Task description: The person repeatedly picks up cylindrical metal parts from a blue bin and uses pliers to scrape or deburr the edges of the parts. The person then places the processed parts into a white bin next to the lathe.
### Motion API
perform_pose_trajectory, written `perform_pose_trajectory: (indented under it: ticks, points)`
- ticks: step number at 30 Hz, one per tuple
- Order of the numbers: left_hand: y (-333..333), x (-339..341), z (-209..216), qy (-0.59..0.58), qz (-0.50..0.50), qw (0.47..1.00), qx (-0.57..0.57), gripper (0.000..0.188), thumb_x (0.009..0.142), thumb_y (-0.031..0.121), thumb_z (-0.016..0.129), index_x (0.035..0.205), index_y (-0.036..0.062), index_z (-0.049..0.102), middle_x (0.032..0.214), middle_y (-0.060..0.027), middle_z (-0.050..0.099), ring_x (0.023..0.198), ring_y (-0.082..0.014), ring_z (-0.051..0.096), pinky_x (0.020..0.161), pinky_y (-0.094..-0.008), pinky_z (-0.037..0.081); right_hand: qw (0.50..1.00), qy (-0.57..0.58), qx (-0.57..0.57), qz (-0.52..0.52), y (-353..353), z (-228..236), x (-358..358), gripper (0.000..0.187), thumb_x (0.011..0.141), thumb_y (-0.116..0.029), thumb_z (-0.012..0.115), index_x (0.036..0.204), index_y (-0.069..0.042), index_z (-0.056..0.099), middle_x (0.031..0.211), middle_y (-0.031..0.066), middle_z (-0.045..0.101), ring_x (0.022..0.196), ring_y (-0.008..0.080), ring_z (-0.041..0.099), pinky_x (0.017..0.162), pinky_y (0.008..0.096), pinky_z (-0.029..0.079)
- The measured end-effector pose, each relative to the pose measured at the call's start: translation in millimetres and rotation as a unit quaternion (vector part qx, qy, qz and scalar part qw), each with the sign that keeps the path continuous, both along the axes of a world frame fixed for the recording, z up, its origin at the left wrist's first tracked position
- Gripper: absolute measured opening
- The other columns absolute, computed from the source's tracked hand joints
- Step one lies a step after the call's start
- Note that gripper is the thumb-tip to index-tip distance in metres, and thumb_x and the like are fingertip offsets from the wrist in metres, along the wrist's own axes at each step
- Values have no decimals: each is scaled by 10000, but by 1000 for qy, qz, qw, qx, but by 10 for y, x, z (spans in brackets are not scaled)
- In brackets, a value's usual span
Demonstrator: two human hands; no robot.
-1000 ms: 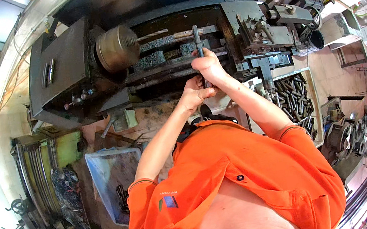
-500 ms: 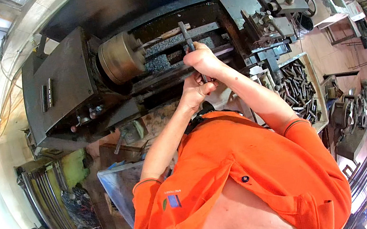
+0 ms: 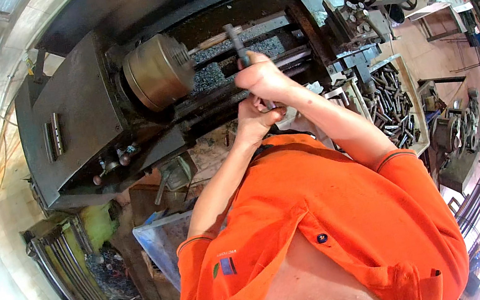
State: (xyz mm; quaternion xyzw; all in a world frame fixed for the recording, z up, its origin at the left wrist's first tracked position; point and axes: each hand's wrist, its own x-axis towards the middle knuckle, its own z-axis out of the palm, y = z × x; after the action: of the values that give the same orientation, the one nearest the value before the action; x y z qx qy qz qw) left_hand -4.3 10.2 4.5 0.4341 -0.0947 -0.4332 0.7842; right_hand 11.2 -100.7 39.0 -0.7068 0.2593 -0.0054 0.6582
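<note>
My right hand [image 3: 263, 78] is closed around a long, narrow grey metal tool [image 3: 234, 39], whose upper part sticks out over the bed of a lathe [image 3: 172, 137]. Motion blurs its far end, so I cannot tell its exact kind. Just below and nearer my body, my left hand [image 3: 256, 121] is closed on the tool's lower end, mostly hidden by the fingers. To the left of the tool is the lathe's round brass-coloured chuck [image 3: 155, 72]. A thin rod with a light brown end [image 3: 216, 40] lies beyond the tool, right of the chuck.
Metal shavings [image 3: 207, 76] cover parts of the lathe bed. The tool post and carriage [image 3: 358, 24] stand to the right. A tray [image 3: 410, 85] full of short metal pieces [image 3: 391, 102] sits by my right forearm. Long bars [image 3: 71, 264] lie at the lower left.
The tool's far end has swung slightly left and is now blurred. My right hand has shifted a little left with it. Both hands keep their hold, and the view has moved slightly.
</note>
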Motion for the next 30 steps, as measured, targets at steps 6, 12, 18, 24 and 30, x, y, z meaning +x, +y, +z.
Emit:
perform_pose_trajectory:
  ticks: [6,12,18,24,30]
  points:
    - [-43,7,42,-2,-11,999,30,223,581,-49,676,629,38,477,648,3,503,613,-106,542,543,-231,465,1000,15,-10,10,-62,38,-12,211,642,-128,567,770,15,479,603,92,510,530,179,536,470,322,433]
    - [93,80,-143,-47,-23,998,40,293,583,-27,681,845,-8,550,787,-12,565,702,-85,539,610,-224,452,999,11,-41,-2,73,-17,66,180,650,-88,545,803,-20,477,670,31,467,598,132,434,518,280,381]
    - [-139,-20,55,10,-23,1000,-13,284,578,-75,680,815,-22,531,768,-29,568,748,-135,579,685,-258,494,999,-20,24,-16,-183,-123,-49,135,667,-81,534,773,-41,460,612,16,440,524,109,424,439,284,360]
    - [19,77,-69,-92,-46,991,82,281,595,-21,698,809,-11,516,794,-34,555,717,-124,559,641,-263,485,997,-28,-77,13,23,-105,55,205,652,-109,533,817,7,493,647,65,475,569,146,462,492,299,393]
    - [-168,-54,-165,-62,-15,995,73,195,569,-1,655,635,43,477,627,30,475,645,-88,526,544,-252,433,995,41,85,-24,-176,159,-124,139,677,-99,531,768,-29,452,588,21,436,476,107,441,405,285,381]
